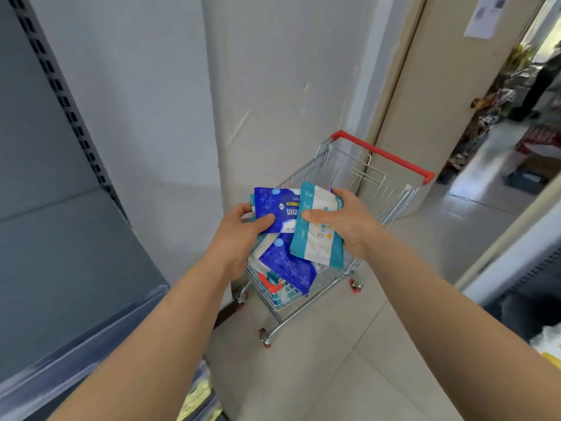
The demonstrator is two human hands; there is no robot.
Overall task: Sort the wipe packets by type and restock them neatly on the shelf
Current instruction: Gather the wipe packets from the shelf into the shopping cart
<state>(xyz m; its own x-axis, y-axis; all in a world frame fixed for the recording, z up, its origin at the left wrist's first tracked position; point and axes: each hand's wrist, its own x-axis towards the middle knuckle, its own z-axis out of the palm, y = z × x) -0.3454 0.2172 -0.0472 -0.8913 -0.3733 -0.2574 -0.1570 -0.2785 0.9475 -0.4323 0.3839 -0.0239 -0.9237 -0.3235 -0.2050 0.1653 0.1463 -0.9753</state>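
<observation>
Over a small wire shopping cart [391, 189], my left hand [243, 235] grips a dark blue wipe packet [274, 205], thumb on its front, with a teal edge of another packet behind it. My right hand [346, 221] holds a teal-and-white wipe packet [317, 238], which overlaps the blue one's right side. Inside the cart lie more packets: another dark blue packet [290, 265] on top, teal-and-white ones and a red-marked packet [271, 282] beneath. The grey shelf [60, 253] stands at the left, its board bare.
A white pillar [273, 101] rises behind the cart. A beige door [431, 86] stands to the right, with an open doorway and a person's legs [543, 83] far beyond. Pale tiled floor [334, 360] lies around the cart. Yellow packaging [197, 396] shows under the shelf edge.
</observation>
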